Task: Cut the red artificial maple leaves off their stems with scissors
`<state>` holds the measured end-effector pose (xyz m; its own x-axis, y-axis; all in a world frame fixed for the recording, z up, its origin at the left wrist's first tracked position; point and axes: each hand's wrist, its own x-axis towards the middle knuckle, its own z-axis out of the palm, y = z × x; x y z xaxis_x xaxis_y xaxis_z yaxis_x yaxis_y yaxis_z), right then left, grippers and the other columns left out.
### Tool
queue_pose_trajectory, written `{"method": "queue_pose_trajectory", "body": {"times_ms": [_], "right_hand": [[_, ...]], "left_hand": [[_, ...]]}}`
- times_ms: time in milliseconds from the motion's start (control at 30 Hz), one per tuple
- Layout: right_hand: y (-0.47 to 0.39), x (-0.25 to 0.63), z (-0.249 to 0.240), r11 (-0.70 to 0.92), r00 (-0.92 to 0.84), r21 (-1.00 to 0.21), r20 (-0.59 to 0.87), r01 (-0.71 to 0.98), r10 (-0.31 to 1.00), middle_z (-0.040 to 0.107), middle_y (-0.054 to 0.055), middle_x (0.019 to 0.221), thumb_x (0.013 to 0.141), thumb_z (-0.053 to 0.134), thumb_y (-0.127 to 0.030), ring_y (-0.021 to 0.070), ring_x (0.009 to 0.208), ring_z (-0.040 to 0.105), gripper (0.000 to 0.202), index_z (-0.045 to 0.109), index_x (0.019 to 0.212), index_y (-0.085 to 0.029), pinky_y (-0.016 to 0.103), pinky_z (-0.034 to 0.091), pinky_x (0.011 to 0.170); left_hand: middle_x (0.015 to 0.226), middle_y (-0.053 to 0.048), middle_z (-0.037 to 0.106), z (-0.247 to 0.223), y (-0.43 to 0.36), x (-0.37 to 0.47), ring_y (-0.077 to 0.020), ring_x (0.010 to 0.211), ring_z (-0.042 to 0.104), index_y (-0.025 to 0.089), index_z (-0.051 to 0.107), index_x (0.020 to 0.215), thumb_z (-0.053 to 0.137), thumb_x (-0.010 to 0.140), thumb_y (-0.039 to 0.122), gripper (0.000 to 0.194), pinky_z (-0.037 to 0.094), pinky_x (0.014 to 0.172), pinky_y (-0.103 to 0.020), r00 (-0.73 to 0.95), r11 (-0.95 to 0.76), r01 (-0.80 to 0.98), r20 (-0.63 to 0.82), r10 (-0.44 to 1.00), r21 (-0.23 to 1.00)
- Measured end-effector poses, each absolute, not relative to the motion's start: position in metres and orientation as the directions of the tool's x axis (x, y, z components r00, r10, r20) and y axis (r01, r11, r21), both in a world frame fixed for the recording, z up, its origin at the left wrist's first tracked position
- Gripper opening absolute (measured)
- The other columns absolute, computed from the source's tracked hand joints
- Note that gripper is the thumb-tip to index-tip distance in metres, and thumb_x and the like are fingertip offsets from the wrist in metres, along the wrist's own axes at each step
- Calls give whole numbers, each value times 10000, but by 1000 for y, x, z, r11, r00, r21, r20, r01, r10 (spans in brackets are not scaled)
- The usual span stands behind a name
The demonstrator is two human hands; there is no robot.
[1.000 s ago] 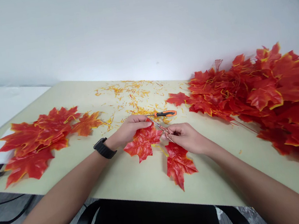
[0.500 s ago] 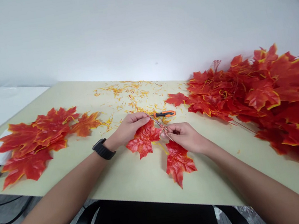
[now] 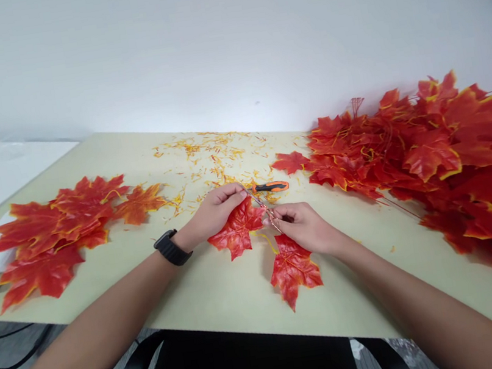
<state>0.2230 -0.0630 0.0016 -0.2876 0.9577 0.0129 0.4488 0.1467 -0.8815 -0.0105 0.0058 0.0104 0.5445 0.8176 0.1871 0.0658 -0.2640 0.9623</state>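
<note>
L hand [image 3: 221, 211] pinches red leaf [image 3: 238, 230] btwn thumb & fingers over bench [image 3: 217, 300], R hand [image 3: 306, 226] clamped on scissors [image 3: 266, 208], blades nr leaf's top edge.

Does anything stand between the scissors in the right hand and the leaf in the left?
Nothing visible: the scissors in the right hand lie at the edge of the red leaf pinched in the left hand. The orange-and-black tool lies beyond, not between.
</note>
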Motion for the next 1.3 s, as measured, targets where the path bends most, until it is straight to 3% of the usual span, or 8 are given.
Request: {"method": "queue_pose_trajectory", "body": {"times_ms": [233,500,733,900,1100,1300], "right_hand": [[-65,222,5,123,-271,-857,-21,500,962,387,-33,655,957,588,-557,126,638,344,474,494,661,-199,294,286,600],[-64,220,5,149,-261,-843,10,517,965,357,-40,629,937,574,-472,118,616,325,427,421,632,-214,292,260,574],[-64,220,1,127,-242,-835,-9,536,970,375,-41,612,954,554,-456,111,595,317,426,440,630,-206,290,253,559],[-63,219,2,102,-227,-878,-8,467,974,362,-35,630,942,605,-551,119,613,313,494,420,634,-213,297,253,581],[-59,224,10,94,-75,-908,69,408,995,297,-36,657,889,648,-752,123,632,255,644,375,647,-221,308,206,594],[-57,229,7,131,-38,-920,126,368,991,360,-32,691,916,643,-736,130,650,305,608,423,690,-217,301,251,614]], "left_hand": [[782,10,553,8,5,-9,-130,735,489,189,568,777,582,1011,422,331,403,730,-289,525,-272,59,202,827,961],[819,-6,601,6,3,-6,-141,768,520,182,603,802,574,1012,425,323,413,749,-301,523,-274,89,189,831,958],[763,15,532,9,1,-5,-127,713,465,186,547,747,568,1014,387,335,385,703,-284,509,-294,71,218,833,953],[757,13,523,9,1,-5,-135,722,461,192,538,747,576,1012,415,348,392,714,-285,501,-301,89,218,837,949],[728,17,496,11,2,-7,-132,681,430,201,519,758,576,1025,467,381,376,676,-288,403,-309,95,248,881,946],[716,18,490,14,3,-9,-136,668,422,205,530,775,586,1019,503,389,382,662,-298,302,-311,109,266,915,944]]}}
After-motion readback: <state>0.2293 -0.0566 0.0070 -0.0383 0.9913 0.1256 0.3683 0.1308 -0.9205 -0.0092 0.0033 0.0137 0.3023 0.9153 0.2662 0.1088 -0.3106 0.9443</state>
